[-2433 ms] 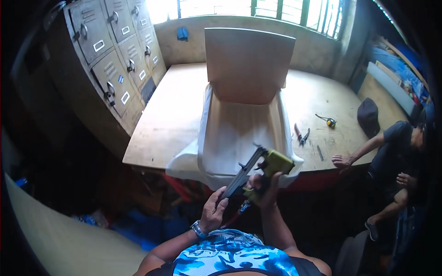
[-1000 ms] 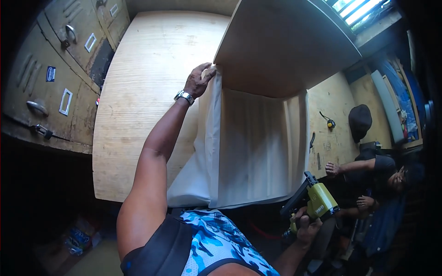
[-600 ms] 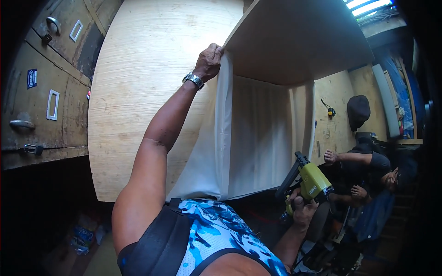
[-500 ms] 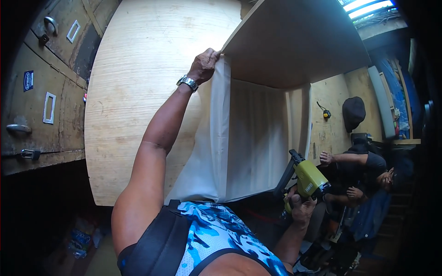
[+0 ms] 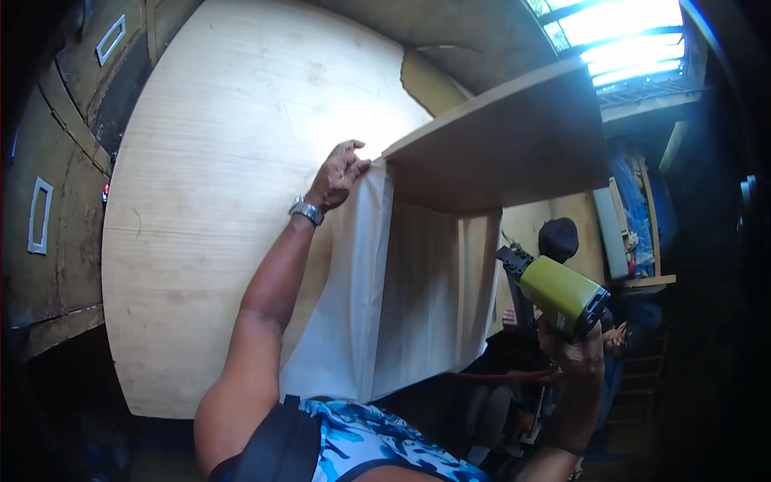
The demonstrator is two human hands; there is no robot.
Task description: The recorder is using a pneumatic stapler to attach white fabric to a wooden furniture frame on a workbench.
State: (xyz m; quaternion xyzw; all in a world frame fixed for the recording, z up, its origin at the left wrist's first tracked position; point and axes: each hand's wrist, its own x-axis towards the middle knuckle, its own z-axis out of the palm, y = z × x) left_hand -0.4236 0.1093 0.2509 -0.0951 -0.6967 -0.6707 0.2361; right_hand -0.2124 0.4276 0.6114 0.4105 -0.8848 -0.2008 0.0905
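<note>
Two hands at work: the left hand [image 5: 339,170] pinches the white cloth [image 5: 377,297] at the board [image 5: 506,145] corner, far above the nail gun [image 5: 554,293] gripped in the right hand [image 5: 574,353].

The single head view looked steeply down from above the person's shoulders, close over the plywood bench [image 5: 201,201]. The left hand [image 5: 337,173] reached forward near the frame's middle; the right hand [image 5: 574,353] sat low at right. Straight edges bowed toward the rim.
</note>
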